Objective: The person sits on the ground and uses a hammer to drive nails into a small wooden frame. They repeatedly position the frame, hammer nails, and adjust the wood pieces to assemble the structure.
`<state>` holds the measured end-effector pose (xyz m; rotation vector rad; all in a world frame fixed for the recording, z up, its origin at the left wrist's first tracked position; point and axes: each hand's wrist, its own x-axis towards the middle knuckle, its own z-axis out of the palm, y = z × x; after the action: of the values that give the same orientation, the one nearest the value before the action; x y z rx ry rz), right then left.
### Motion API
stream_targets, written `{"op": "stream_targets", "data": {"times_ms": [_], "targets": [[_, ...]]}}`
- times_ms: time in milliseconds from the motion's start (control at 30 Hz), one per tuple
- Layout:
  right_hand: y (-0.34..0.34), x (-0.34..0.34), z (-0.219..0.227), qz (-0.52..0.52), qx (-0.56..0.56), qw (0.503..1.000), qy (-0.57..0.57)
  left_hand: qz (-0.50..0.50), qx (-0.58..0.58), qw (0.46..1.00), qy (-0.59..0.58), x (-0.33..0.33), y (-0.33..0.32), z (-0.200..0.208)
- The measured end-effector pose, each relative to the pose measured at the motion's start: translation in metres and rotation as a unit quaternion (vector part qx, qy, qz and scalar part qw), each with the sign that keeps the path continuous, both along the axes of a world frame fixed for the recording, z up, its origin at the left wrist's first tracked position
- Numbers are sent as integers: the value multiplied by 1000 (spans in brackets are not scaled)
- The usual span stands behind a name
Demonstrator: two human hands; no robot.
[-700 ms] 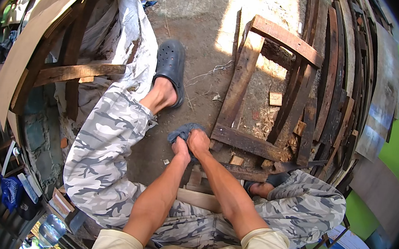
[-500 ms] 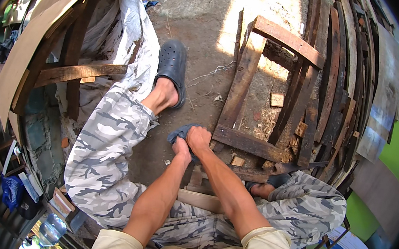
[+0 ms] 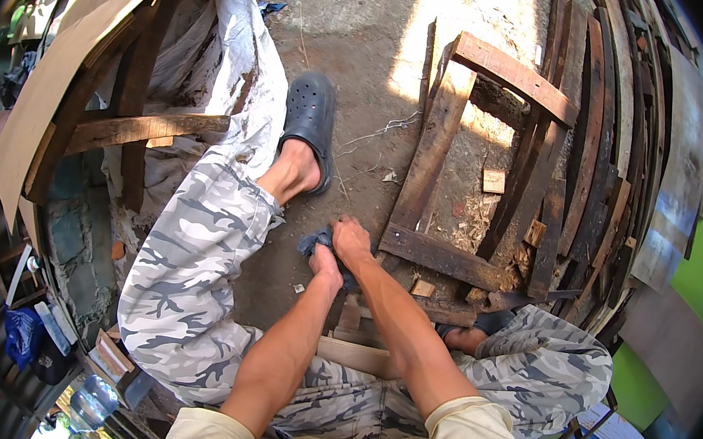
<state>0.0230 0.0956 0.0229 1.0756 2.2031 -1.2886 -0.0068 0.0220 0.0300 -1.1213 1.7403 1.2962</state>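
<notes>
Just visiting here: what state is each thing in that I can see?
Left hand: closed on the cloth
Right hand: closed on the cloth, fingers partly hidden
Cloth: bunched up
Left clog: worn, on the ground
Wood frame: lying on the ground
Wood block: loose, inside the frame
White sheet: draped, wrinkled, soiled
Bottle: clear; cap cannot be made out

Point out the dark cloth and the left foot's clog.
Dark cloth (image 3: 312, 240), head view: its bunched upper part.
Left foot's clog (image 3: 311, 119), head view: its perforated top.
</notes>
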Motion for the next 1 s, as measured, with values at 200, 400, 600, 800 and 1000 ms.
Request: {"op": "stream_targets", "data": {"times_ms": [200, 400, 600, 800, 1000], "targets": [[-18, 11, -39, -63, 12, 998, -10, 5, 12, 1000, -2, 5, -1, -8], [-24, 16, -33, -71, 5, 997, 1, -17, 1, 1000, -4, 6, -5, -16], [-16, 14, 4, -37, -20, 999, 5, -25, -21, 999, 8, 2, -20, -30], [-23, 19, 2, -102, -27, 994, -6, -57, -2, 998, -12, 2, -8, -7], [-23, 19, 13, -84, -36, 995, -29, -82, 0, 996, -17, 2, -5, 7]]}}
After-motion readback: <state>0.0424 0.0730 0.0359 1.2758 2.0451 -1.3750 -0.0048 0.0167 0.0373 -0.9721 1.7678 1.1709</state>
